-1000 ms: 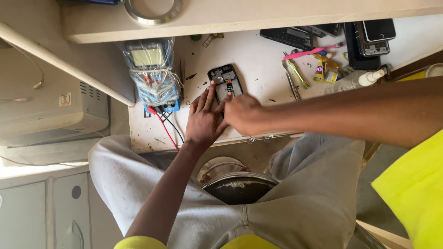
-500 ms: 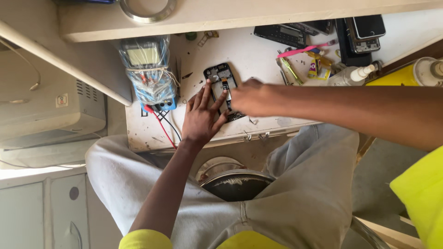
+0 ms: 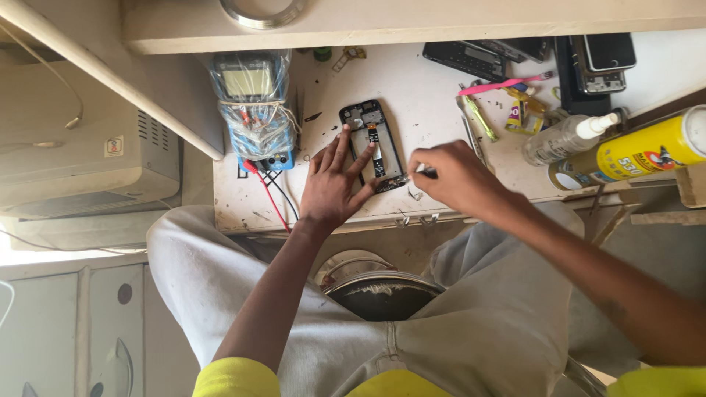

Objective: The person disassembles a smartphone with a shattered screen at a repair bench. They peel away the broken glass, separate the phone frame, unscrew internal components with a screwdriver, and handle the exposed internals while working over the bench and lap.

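- A grey casing (image 3: 81,158) with vent slots sits at the far left, beside the white worktable (image 3: 434,95).
- A multimeter (image 3: 252,103) wrapped in clear plastic lies on the table's left part, its red and black leads (image 3: 273,197) trailing towards the near edge.
- The left hand (image 3: 332,184) lies flat on the table with fingers spread, its fingertips resting on the left edge and lower part of the opened phone (image 3: 373,145).
- The opened phone, back cover off and dark inner parts showing, lies near the table's front edge, between the two hands, tilted slightly.
- The right hand (image 3: 454,176) is closed in a pinch on a small dark tool (image 3: 428,173); its tip is at the phone's lower right corner, though the tool's kind cannot be told.
- A pink toothbrush (image 3: 507,84) and other small tools lie just beyond the right hand.
- A small white-capped bottle (image 3: 566,138) and a yellow spray can (image 3: 647,151) lie on their sides at the right.
- Several dark phones (image 3: 599,59) are stacked at the far right corner.
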### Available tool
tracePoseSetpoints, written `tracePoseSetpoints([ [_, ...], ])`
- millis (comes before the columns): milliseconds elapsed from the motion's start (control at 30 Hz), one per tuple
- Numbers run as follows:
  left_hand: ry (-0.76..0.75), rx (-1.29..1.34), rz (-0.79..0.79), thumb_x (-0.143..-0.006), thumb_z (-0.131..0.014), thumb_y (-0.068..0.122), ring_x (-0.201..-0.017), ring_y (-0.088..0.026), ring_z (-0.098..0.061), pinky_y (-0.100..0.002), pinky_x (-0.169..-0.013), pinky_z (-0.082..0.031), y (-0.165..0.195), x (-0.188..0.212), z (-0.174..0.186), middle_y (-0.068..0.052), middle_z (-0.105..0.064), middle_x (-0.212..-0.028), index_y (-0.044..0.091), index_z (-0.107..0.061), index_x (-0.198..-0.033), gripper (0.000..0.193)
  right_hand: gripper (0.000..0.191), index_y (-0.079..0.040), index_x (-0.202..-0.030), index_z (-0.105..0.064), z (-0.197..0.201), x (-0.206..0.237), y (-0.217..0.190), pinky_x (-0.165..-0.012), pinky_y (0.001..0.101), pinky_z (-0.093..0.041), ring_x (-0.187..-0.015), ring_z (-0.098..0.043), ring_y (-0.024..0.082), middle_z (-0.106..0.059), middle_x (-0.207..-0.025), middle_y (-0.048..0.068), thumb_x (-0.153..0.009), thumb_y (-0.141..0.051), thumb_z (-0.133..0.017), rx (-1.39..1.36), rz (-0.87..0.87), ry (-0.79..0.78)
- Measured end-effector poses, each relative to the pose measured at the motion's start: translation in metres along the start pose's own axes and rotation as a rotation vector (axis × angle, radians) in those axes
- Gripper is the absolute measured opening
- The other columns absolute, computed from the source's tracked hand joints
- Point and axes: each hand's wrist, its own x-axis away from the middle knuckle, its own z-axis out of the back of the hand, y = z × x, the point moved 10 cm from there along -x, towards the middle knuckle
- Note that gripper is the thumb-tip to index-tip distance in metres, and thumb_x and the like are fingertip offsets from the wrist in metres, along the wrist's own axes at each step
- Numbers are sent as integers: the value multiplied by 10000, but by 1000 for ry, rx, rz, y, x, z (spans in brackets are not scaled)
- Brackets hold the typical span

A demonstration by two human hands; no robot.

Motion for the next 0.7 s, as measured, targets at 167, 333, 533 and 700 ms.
tracePoseSetpoints([
  [167, 3, 16, 5, -934, -583, 639, -1507, -366, -336, -467, -1187, -290, 0, 0, 1, -249, -217, -1672, 284, -459, -1567, 737, 104, -42, -923, -730, 0, 14, 3, -592, 414, -501, -581, -652, 314, -689, -712, 182, -856, -121, -730, -7, -61, 85],
  [333, -15, 12, 13, -934, -587, 649, -1515, -363, -325, -472, -1196, -282, -1, 0, -1, -245, -207, -1674, 282, -465, -1566, 741, 90, -33, -903, -733, -4, 14, 6, -616, 408, -514, -608, -663, 319, -703, -736, 172, -860, -112, -732, -7, -30, 115],
  [533, -21, 8, 9, -930, -583, 659, -1521, -361, -313, -471, -1197, -281, -1, 0, -1, -249, -192, -1678, 283, -460, -1568, 751, 105, -30, -886, -728, -11, 16, 15, -622, 412, -519, -627, -677, 324, -702, -733, 179, -849, -127, -739, -25, -56, 122],
  [700, -37, -10, 13, -930, -573, 667, -1520, -364, -308, -471, -1197, -278, -2, 0, -2, -245, -185, -1679, 289, -454, -1573, 756, 100, -25, -881, -719, -13, 16, 14, -650, 423, -522, -668, -686, 342, -701, -748, 182, -864, -123, -732, -27, -37, 126],
])
